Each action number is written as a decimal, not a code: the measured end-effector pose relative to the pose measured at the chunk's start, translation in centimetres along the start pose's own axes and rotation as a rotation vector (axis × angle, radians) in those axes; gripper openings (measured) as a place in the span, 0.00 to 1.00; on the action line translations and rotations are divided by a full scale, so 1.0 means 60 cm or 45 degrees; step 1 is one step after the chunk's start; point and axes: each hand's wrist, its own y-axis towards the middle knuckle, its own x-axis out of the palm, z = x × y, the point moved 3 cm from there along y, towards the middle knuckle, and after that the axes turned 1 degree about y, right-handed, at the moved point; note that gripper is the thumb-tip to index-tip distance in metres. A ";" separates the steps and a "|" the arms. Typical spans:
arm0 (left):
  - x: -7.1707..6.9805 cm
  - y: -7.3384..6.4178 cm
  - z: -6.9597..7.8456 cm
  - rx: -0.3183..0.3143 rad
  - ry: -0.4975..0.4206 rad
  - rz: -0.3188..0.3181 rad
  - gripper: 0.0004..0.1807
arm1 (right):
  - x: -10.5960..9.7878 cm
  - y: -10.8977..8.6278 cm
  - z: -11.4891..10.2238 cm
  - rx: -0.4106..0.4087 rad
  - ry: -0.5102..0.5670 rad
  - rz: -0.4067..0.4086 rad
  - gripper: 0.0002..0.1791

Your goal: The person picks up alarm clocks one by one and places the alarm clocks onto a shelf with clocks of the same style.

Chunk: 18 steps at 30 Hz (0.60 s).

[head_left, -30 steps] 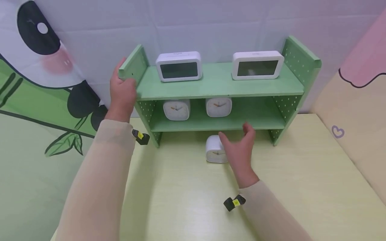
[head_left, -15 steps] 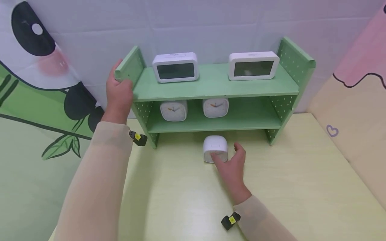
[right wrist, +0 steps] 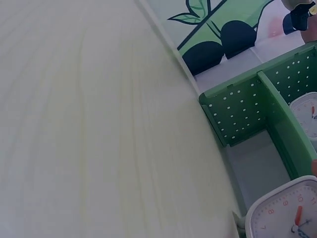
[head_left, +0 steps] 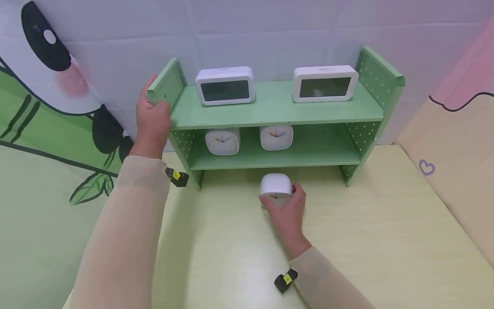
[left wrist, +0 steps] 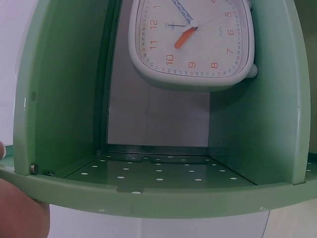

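My left hand (head_left: 152, 122) grips the upper left side panel of a green two-tier shelf (head_left: 247, 116), thumb in front. Part of that hand (left wrist: 22, 210) shows at the left wrist view's lower left. Under the lower tier, a white alarm clock (head_left: 275, 183) sits at the table's middle. My right hand (head_left: 285, 216) holds this clock, thumb at its left side and fingers at its right, covering part of the dial. In the right wrist view the same clock (right wrist: 282, 213) shows at the lower right, with orange numerals; the right hand is mostly out of that view.
Two white digital clocks, one left (head_left: 225, 88) and one right (head_left: 325, 86), stand on the top tier. The lower tier bears two white alarm clocks, one left (head_left: 223, 141) and one nearer the middle (head_left: 276, 137). A printed cloth wall (head_left: 270, 38) rises behind the pale table (head_left: 224, 249).
My right hand has come left and down to the alarm clock on the table, and its thumb and fingers have closed on it. The left hand keeps its grip on the shelf.
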 end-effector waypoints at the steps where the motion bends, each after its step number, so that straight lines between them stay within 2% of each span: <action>1: 0.000 0.000 0.000 0.001 -0.006 0.001 0.42 | 0.002 0.000 0.000 0.000 -0.001 0.004 0.59; 9: -0.001 0.001 -0.001 0.022 -0.012 0.001 0.42 | 0.013 0.009 0.000 -0.017 -0.052 0.050 0.60; 18: 0.000 -0.004 0.002 -0.001 -0.009 -0.005 0.42 | 0.023 0.013 0.000 -0.029 -0.070 0.067 0.61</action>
